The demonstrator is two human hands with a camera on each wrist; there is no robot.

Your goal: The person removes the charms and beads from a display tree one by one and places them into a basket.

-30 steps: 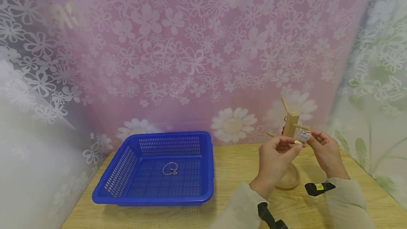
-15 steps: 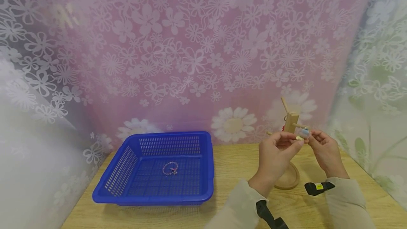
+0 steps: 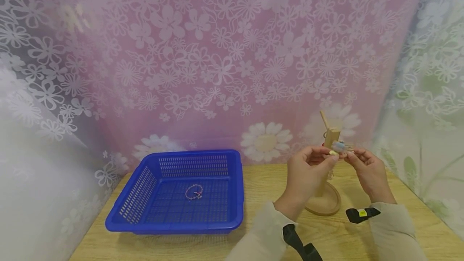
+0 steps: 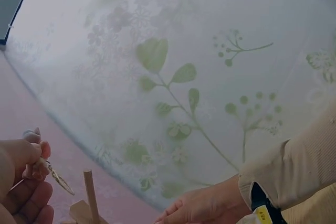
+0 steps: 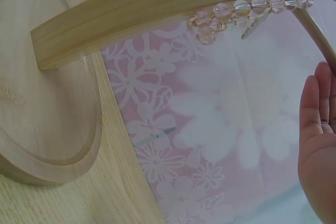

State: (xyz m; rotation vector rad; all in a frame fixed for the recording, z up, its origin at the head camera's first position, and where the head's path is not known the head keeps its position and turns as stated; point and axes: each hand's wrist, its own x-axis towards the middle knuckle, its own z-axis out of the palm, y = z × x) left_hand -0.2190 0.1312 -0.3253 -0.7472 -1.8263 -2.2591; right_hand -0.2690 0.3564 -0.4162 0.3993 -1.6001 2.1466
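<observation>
In the head view my left hand [image 3: 308, 170] pinches a small keychain [image 3: 339, 146] with a pale blue, white and yellow figure. The left wrist view shows the figure [image 4: 35, 156] between finger and thumb of my left hand [image 4: 23, 182], its gold ring [image 4: 62, 181] sticking out with nothing through it. My right hand [image 3: 371, 174] is just right of the keychain. In the right wrist view this hand [image 5: 320, 145] has its fingers stretched close to a peg [image 5: 317, 40] of the wooden stand [image 5: 131, 24]; its thumb is hidden there.
A pink beaded bracelet [image 5: 257, 6] hangs on the stand. The stand's round base [image 3: 335, 206] rests on the wooden table [image 3: 268, 204]. To the left is a blue basket [image 3: 174, 227] with another bracelet [image 3: 193, 192] inside. A flowered curtain [image 3: 224, 92] hangs behind.
The keychain was close under the right peg; its figure has tipped sideways and moved left with my left hand. My right hand has barely moved. Bracelet beads now show below my left hand's fingers.
</observation>
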